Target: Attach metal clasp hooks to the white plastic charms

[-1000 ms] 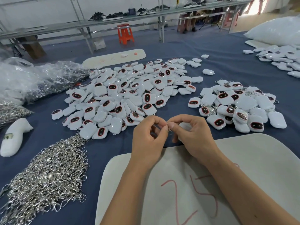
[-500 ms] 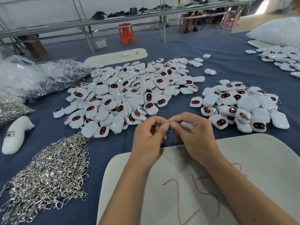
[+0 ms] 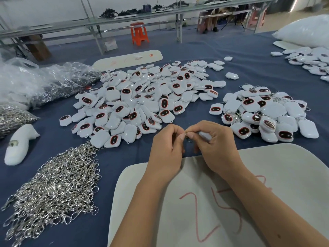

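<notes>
Both hands meet above the blue bench: the right hand grips a light, slick white plastic charm, the left hand pinches a small stiff metal clasp hook between them; best held by its edges.

Assembly workshop; heaped charms, clasp hooks (bulk), metal workbenches.

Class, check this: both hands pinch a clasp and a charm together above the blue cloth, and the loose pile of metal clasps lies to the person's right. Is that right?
One detail is wrong. The head view shows the clasp pile on the person's left, not the right. The rest holds: the left hand and right hand pinch a clasp and a charm together above the blue cloth.
</notes>
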Demonstrator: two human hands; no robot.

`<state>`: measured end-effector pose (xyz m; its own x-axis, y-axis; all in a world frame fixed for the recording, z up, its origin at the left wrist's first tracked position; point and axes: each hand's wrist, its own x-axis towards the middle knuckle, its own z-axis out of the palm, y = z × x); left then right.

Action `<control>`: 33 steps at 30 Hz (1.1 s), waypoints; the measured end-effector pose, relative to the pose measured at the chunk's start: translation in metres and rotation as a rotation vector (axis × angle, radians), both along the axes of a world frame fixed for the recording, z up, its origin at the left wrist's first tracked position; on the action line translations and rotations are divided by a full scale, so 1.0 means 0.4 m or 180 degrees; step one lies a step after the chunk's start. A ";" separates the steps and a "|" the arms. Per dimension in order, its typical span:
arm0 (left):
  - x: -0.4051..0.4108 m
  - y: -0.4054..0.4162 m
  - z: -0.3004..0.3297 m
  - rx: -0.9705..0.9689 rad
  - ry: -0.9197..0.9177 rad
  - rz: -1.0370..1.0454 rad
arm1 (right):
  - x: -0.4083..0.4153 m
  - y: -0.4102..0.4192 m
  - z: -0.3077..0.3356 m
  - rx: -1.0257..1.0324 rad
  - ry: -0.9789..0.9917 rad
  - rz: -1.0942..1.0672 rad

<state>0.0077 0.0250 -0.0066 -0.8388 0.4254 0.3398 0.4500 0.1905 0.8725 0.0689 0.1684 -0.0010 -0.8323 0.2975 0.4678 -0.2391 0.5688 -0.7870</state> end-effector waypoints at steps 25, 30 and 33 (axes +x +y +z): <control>0.010 -0.009 0.033 -0.0236 0.1154 0.0408 | 0.005 -0.013 0.002 -0.0761 0.0085 0.0063; 0.010 -0.004 0.024 -0.0293 0.0965 0.0297 | 0.003 -0.008 0.009 0.0278 0.0275 -0.0048; 0.010 0.002 0.018 -0.0190 0.0862 0.0261 | 0.003 -0.002 0.009 0.0165 0.0179 -0.0087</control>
